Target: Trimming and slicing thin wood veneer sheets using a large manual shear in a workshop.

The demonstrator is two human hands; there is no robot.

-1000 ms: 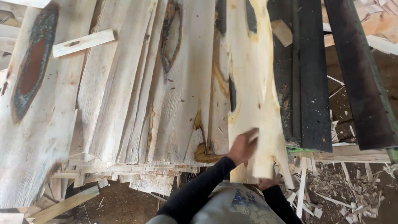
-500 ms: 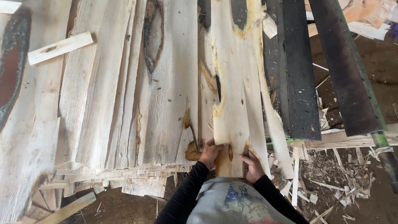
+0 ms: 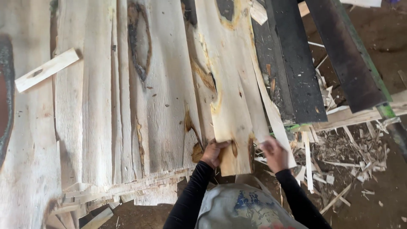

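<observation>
Both hands now on the veneer sheet, near end, centre of the stack. Left hand closed on its left edge; right hand has come up to the right edge, grip blurred, cannot tell.

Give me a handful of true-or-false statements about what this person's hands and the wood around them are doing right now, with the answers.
1. Both hands are at the near end of one pale wood sheet. True: the left hand and the right hand are at its two edges.
2. The sheet is plain, without marks. False: it has dark knots and yellowish streaks.
3. A short pale strip lies across the stacked sheets at the left. True.
4. The dark planks lie left of the held sheet. False: they lie to its right.
5. The ground at the right is swept. False: wood scraps litter it.
</observation>
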